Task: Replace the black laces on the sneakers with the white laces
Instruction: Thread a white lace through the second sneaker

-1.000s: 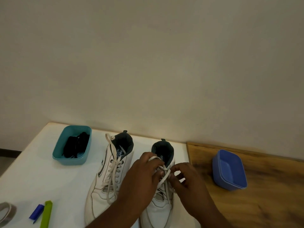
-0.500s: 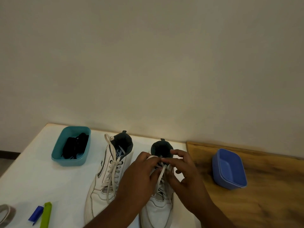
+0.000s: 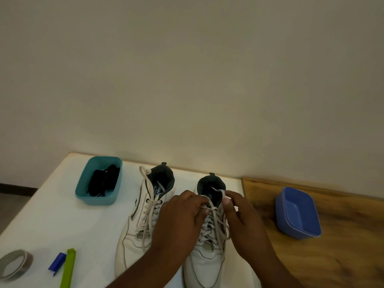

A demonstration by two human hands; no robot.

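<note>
Two white sneakers stand side by side on the white table, toes toward me. The left sneaker is threaded with a white lace whose loose ends trail over its tongue. Over the right sneaker, my left hand pinches one strand of its white lace near the top eyelets. My right hand pinches the other end of that lace up at the collar. The black laces lie bundled in a teal tub at the back left.
A blue tub with nothing in it sits on the wooden surface to the right. A roll of grey tape, a blue clip and a green stick lie near the front left edge. A wall runs along the back.
My hands have drawn apart over the right sneaker. The right hand has lifted a lace end toward the collar, and the left hand has stayed at the top eyelets.
</note>
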